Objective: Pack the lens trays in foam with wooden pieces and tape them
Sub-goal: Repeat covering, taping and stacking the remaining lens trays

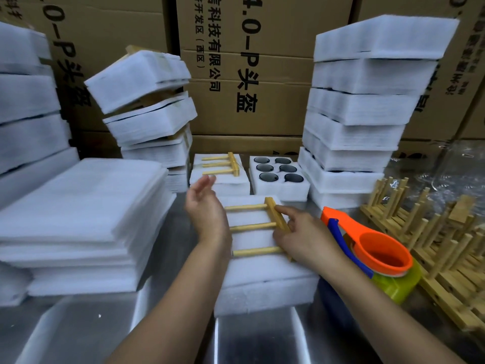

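A white foam block point(265, 285) lies in front of me on the metal table. On top of it rests a wooden piece point(258, 227), a bar with three dowels pointing left. My right hand point(301, 237) touches the bar with its fingers along the right side. My left hand point(207, 206) hovers open at the dowel tips, palm facing right. Behind stand a second foam block with a wooden piece point(223, 164) on it and an open lens tray point(278, 172) with several dark lenses. An orange tape dispenser point(367, 248) sits right of my right hand.
Flat foam sheets point(78, 219) are stacked at left. Tall stacks of packed foam bundles stand at back left point(149, 109), far left point(23, 101) and right point(362, 101). Several wooden pieces point(433, 245) pile at the right. Cardboard boxes point(249, 61) form the back wall.
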Tool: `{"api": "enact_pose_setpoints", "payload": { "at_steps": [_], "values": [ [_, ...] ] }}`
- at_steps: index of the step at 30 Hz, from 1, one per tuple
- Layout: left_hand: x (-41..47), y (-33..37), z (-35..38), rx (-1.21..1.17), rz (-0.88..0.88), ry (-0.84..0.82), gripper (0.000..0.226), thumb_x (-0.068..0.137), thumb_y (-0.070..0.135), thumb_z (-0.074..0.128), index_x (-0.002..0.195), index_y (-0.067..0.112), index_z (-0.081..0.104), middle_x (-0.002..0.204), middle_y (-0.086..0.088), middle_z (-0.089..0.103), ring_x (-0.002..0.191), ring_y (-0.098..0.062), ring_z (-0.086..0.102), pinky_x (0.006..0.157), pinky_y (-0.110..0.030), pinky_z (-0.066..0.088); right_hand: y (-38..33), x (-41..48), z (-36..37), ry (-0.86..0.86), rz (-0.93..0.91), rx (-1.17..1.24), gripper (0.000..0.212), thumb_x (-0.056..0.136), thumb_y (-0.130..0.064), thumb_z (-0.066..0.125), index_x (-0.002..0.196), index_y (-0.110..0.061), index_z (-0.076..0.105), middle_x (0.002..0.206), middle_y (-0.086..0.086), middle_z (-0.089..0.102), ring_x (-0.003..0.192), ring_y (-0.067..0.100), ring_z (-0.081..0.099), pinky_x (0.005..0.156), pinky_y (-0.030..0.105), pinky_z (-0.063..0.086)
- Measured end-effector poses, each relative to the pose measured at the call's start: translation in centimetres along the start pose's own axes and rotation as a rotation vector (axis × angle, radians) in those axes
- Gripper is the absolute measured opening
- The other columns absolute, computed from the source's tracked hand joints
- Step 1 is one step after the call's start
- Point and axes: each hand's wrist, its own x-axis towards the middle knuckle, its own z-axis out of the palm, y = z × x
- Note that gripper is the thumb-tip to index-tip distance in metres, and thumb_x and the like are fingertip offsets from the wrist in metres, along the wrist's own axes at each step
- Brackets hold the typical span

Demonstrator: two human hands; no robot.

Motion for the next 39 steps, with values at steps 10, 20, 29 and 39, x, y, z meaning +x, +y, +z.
{"api": "enact_pose_setpoints", "payload": {
  "at_steps": [10, 20, 29, 39],
  "values": [
    [-2.7, 0.0, 1.7, 1.528, 0.435, -0.871, 0.055, 0.098, 0.049, 0.025, 0.141, 0.019, 0.040, 0.151, -0.005, 0.034, 0.140, -0.022, 0.025, 0.113, -0.042, 0.015, -1.0, -0.3, -0.1, 0.092, -0.095, -0.275, 0.035, 0.090, -0.032, 0.045, 0.124, -0.029, 0.055, 0.105, 0.011, 0.068, 0.096, 0.034, 0.060, 0.074, 0.034, 0.043],
    [1.1, 1.6, -0.4, 0.988, 0.345, -0.735, 0.038, 0.093, 0.042, 0.050, 0.129, 0.030, 0.055, 0.135, 0.008, 0.054, 0.125, -0.012, 0.047, 0.101, -0.028, 0.036, 4.7, -7.3, -4.1, 0.397, -0.006, -0.559, 0.068, 0.063, -0.051, 0.077, 0.115, -0.011, 0.057, 0.096, 0.015, 0.063, 0.089, 0.039, 0.061, 0.076, 0.047, 0.047],
    [1.4, 2.1, -1.5, 0.513, 0.284, -0.737, 0.028, 0.091, 0.008, 0.057, 0.100, 0.033, 0.063, 0.105, 0.009, 0.068, 0.105, -0.011, 0.063, 0.095, -0.025, 0.047, 6.2, -7.6, -6.3, 0.393, -0.112, -0.219, 0.038, 0.068, 0.003, 0.079, 0.085, -0.029, 0.065, 0.085, 0.001, 0.064, 0.086, 0.028, 0.059, 0.082, 0.038, 0.042],
    [-1.7, 4.5, 0.0, 0.114, -0.369, -0.968, 0.055, 0.068, 0.053, 0.054, 0.100, 0.010, 0.066, 0.083, 0.000, 0.071, 0.079, -0.012, 0.068, 0.070, -0.027, 0.057, 0.4, -5.8, -12.4, 0.110, -0.484, 0.420, 0.027, 0.062, -0.052, 0.076, 0.076, -0.029, 0.070, 0.077, -0.010, 0.068, 0.073, 0.000, 0.062, 0.064, 0.007, 0.046]
  ]
}}
